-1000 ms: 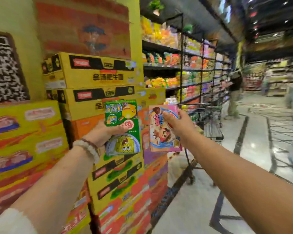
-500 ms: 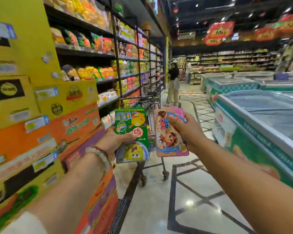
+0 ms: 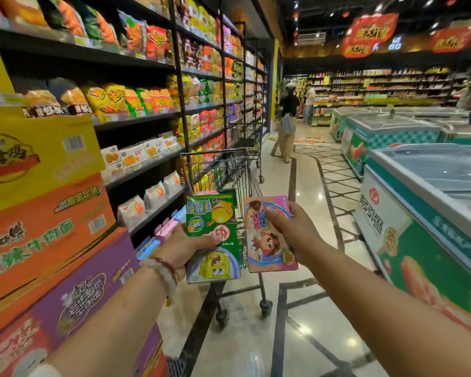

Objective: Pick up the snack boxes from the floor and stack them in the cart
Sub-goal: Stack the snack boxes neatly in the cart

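My left hand [image 3: 184,247] grips two snack boxes fanned together: a green box [image 3: 212,217] on top and a blue and yellow cartoon box [image 3: 215,265] below it. My right hand [image 3: 292,229] holds a pink snack box [image 3: 267,250] upright by its right edge. Both hands are raised at chest height, side by side. Straight ahead and just behind the boxes stands the wire shopping cart [image 3: 223,170] on castors; some packets show through its mesh, and the boxes hide most of its basket.
Stacked cartons [image 3: 46,213] crowd my left side, with snack shelves [image 3: 147,115] running beyond them. Chest freezers [image 3: 424,191] line the right. A second cart [image 3: 249,137] and a person [image 3: 287,123] stand farther down the tiled aisle [image 3: 305,322].
My view has swung right, from the carton stacks to down the aisle, and I have come closer to the cart. Both hands keep the same boxes.
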`<state>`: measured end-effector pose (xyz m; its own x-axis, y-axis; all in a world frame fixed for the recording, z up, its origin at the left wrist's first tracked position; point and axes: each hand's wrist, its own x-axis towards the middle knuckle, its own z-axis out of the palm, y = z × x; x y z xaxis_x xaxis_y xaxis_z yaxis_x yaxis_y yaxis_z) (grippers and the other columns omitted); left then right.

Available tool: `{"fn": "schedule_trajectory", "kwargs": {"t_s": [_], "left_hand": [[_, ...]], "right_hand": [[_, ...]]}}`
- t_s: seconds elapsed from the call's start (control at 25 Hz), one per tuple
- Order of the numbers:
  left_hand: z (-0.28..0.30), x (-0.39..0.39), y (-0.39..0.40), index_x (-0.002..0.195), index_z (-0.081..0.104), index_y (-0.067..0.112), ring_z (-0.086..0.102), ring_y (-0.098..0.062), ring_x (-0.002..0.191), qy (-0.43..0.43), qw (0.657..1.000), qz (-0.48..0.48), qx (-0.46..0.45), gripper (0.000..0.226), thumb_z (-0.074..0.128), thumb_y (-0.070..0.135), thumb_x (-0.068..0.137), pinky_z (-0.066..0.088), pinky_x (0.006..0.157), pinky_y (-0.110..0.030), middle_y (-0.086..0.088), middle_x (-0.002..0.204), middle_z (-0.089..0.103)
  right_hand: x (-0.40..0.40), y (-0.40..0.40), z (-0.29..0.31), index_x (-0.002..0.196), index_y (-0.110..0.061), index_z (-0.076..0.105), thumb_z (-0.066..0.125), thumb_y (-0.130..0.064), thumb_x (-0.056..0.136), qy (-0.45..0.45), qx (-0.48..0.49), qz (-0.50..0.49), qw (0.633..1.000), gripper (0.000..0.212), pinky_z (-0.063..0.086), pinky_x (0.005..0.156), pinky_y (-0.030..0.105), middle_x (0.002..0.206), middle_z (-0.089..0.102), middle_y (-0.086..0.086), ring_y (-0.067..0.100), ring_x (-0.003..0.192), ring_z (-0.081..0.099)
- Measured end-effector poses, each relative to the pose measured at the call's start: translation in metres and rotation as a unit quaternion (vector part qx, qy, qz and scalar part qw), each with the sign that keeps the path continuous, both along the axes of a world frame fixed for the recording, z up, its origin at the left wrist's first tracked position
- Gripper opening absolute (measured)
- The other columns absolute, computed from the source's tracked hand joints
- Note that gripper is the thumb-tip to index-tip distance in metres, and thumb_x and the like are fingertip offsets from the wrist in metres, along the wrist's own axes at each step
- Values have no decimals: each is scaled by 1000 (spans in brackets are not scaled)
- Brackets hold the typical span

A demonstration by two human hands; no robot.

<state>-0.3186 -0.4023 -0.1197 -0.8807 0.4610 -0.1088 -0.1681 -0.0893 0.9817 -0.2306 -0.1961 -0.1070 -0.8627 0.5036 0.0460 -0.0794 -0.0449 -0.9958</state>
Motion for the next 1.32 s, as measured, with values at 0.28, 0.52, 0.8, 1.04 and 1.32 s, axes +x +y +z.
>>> {"fn": "schedule_trajectory", "kwargs": {"t_s": [0.28, 0.52, 0.8, 1.04, 1.32], "left_hand": [[-26, -180, 64, 111, 60, -1, 72, -26, 70, -12, 999, 37, -15, 37, 70, -4, 76, 57, 55, -31, -19, 96, 71], [-43, -317, 131, 123, 53, -1, 71, -28, 71, -46, 998, 40, -26, 51, 72, -1, 75, 58, 55, -34, -21, 101, 69], [-77, -441, 201, 111, 59, 2, 71, -22, 60, -97, 992, 83, -11, 35, 65, -7, 78, 57, 50, -33, -10, 81, 73], [-124, -532, 226, 110, 62, 3, 70, -31, 81, -134, 984, 116, -36, 47, 75, -1, 65, 58, 76, -47, -19, 101, 70], [-177, -625, 254, 111, 52, 11, 63, -22, 91, -135, 977, 139, -88, 44, 74, 0, 75, 55, 70, -25, -6, 104, 64]], "right_hand": [[-183, 72, -20, 102, -24, 55, 70, -30, 84, -19, 15, 37, 999, 24, 59, 78, 44, 99, 71, 10, 26, 84, 72], [-314, 130, -40, 96, -24, 55, 70, -27, 85, -41, 17, 27, 999, 19, 59, 77, 44, 101, 70, 13, 28, 86, 71], [-467, 213, -80, 104, -14, 58, 71, -29, 83, -73, -2, 74, 995, 29, 60, 70, 40, 100, 70, 15, 28, 82, 71], [-584, 237, -135, 116, -2, 55, 67, -17, 87, -133, -29, 102, 985, 35, 55, 53, 28, 97, 70, 17, 19, 67, 71], [-684, 240, -197, 102, -8, 58, 66, -15, 88, -203, -74, 94, 972, 17, 60, 58, 35, 91, 70, 15, 25, 72, 69]]}}
